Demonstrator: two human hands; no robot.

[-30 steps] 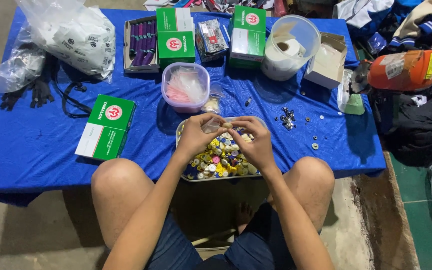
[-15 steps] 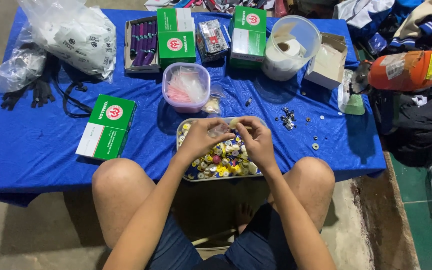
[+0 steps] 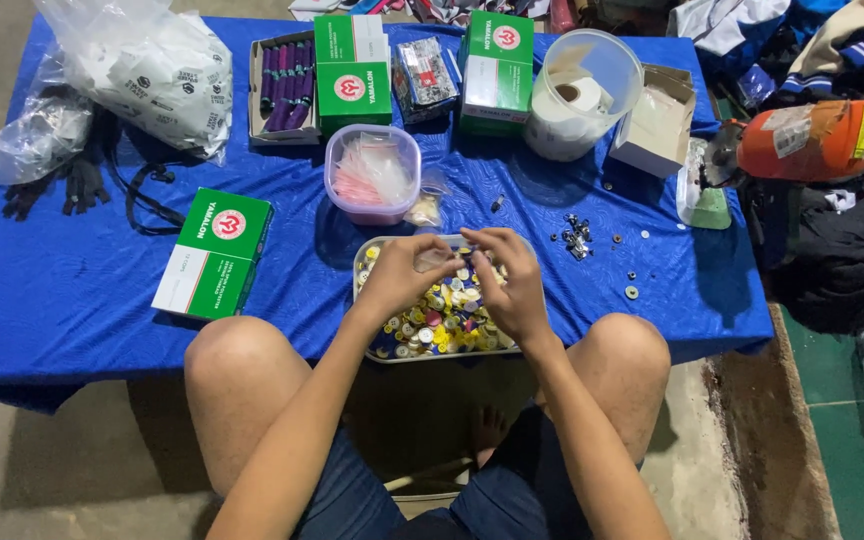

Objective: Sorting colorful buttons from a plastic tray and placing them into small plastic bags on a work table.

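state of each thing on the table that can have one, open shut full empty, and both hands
button tray: uncovered, full of coloured buttons
pink tub: lid off, holds small clear bags
round clear tub: open, a white roll inside
cardboard box: open, contents unclear
green box: shut, lying flat
left hand: grip pinched on a small clear bag
right hand: fingers at the same bag

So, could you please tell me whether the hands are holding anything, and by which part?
Both hands, left and right, meet over the tray of coloured buttons. Something small and pale seems pinched between their fingertips, but what and where cannot be told.
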